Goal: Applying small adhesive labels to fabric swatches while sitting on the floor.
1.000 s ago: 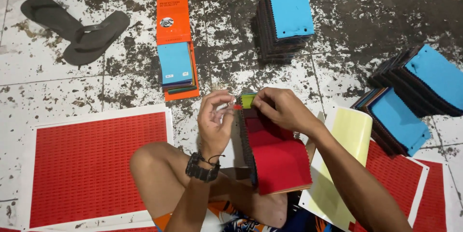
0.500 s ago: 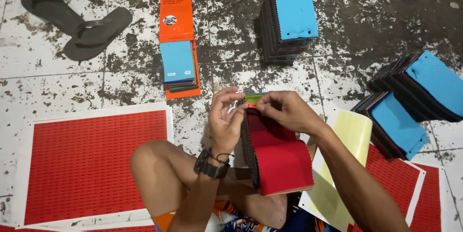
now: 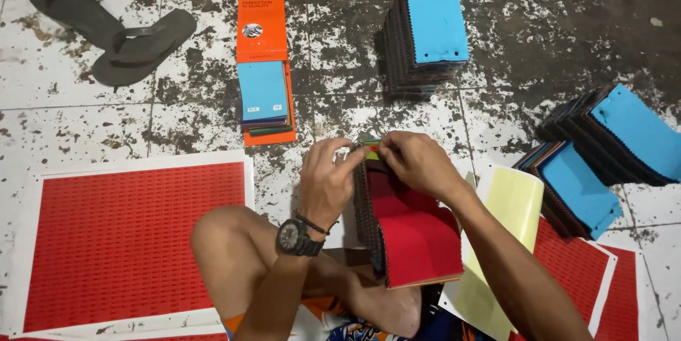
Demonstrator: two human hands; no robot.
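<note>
A thick stack of fabric swatches with a red top sheet (image 3: 418, 245) rests on my lap. My left hand (image 3: 325, 178), with a black watch on the wrist, grips the stack's far left corner. My right hand (image 3: 418, 164) pinches the far edge of the same stack, where a small green and red tab shows between my fingertips. My bare knee (image 3: 227, 242) lies to the left of the stack.
An orange sample card with blue swatches (image 3: 264, 71) lies ahead on the stained tile floor. Blue-topped swatch piles stand at centre back (image 3: 429, 25) and at right (image 3: 617, 135). A red sticker sheet (image 3: 120, 238) lies left, a yellow sheet (image 3: 507, 206) right, flip-flops (image 3: 106, 25) far left.
Both hands have moved slightly right and closer together along the far edge of the red-topped stack. The view has shifted a little.
</note>
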